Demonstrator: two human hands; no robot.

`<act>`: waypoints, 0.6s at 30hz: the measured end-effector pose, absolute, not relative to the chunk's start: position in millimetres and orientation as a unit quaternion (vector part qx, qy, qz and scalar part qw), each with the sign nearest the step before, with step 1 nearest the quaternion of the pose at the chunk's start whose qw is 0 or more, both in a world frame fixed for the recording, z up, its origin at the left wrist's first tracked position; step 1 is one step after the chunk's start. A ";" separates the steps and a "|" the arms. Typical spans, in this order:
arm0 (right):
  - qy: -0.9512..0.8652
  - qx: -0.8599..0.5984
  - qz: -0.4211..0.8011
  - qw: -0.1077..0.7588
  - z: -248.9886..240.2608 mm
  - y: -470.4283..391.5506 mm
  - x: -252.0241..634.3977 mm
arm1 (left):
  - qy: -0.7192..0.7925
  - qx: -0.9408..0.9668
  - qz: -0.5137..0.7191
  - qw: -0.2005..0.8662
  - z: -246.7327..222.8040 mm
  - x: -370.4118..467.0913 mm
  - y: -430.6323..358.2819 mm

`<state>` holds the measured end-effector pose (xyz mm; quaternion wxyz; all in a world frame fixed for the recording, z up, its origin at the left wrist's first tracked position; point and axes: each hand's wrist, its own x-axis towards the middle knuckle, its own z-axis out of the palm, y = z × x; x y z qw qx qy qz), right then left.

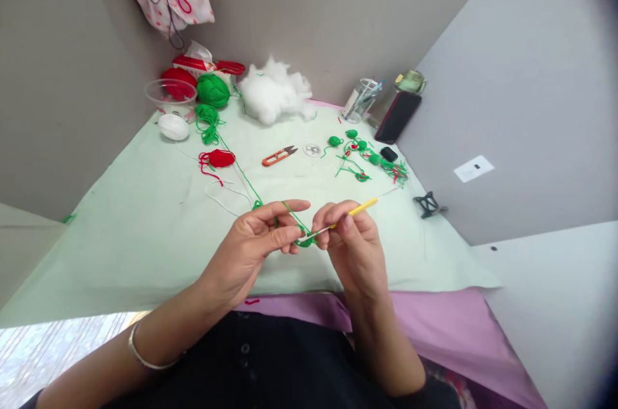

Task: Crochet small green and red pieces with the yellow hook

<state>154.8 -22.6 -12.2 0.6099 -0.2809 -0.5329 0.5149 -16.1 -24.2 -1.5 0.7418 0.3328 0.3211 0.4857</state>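
Between thumb and fingers, my left hand [261, 232] pinches a small piece of green crochet work [306, 242]. A strand of green yarn [248, 185] runs over its raised index finger and back across the table. My right hand [355, 235] is closed around a crochet hook [363, 207] with a yellow handle. The hook's metal tip reaches left to the green piece and touches it; whether a loop sits on it is too small to tell. Both hands are close together above the table's near part.
Orange thread snips [279, 156] lie mid-table, near white stuffing [275, 92]. At left are a green yarn ball [213, 91], red yarn [222, 158] and a white thread spool [174, 127]. Small green crocheted pieces [362, 145], a phone [398, 116] and a glass jar [360, 101] stand right.
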 end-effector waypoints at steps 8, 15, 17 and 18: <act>-0.682 -0.330 0.241 0.606 -9.7 -36.7 158.8 | 0.401 0.452 0.533 0.592 -4.8 -17.9 -27.6; -0.811 -0.341 -0.086 0.467 -20.7 -39.7 160.0 | 0.326 0.371 0.488 0.720 -3.4 -16.7 -25.2; -0.803 -0.343 -0.074 0.482 -23.4 -37.7 159.8 | 0.286 0.320 0.449 0.784 -4.9 -17.8 -21.0; -0.790 -0.345 -0.030 0.506 -23.3 -36.3 159.9 | 0.277 0.303 0.434 0.802 -5.3 -18.6 -19.2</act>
